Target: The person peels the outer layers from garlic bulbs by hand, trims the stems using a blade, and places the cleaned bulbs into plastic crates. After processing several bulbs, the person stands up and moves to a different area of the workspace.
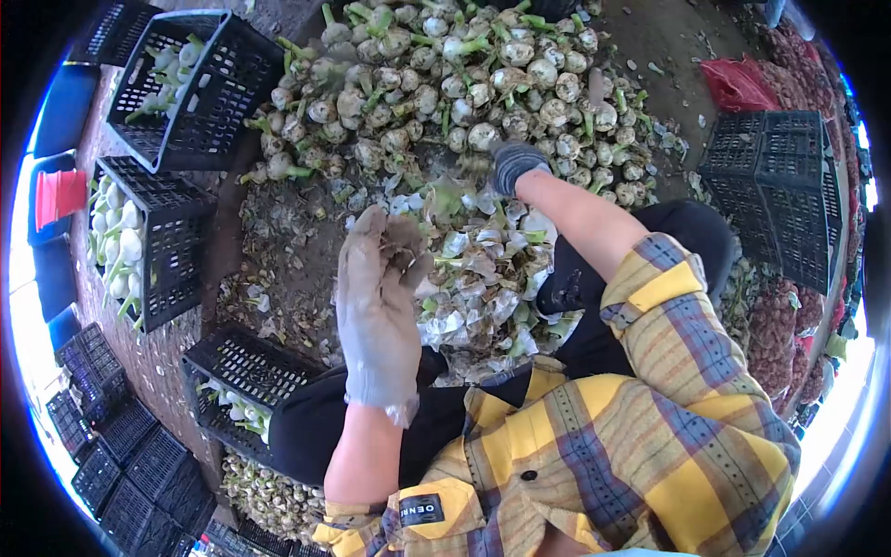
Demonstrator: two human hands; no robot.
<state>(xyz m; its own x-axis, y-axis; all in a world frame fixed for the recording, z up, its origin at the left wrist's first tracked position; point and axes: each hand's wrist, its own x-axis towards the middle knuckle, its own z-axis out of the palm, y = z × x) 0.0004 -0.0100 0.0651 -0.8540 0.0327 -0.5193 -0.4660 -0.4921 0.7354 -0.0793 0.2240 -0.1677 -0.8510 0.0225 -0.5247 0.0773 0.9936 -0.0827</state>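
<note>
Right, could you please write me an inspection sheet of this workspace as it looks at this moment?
Surface: bare dirt ground, littered with scraps.
Job's things: a big heap of untrimmed bulbs with roots and green stalks ahead; black crate by the knee holding a few trimmed white bulbs.
Clutter: a pile of peeled skins and trimmings in front of the lap.
Grippers: left hand, in a dirty grey glove, raised with fingers around a scrap; right hand, in a dark glove, reaching into the heap.
Cables: nothing seen.
Surroundings: two part-filled crates at left, stacked empty crates at right, red mesh sacks at the right edge.
</note>
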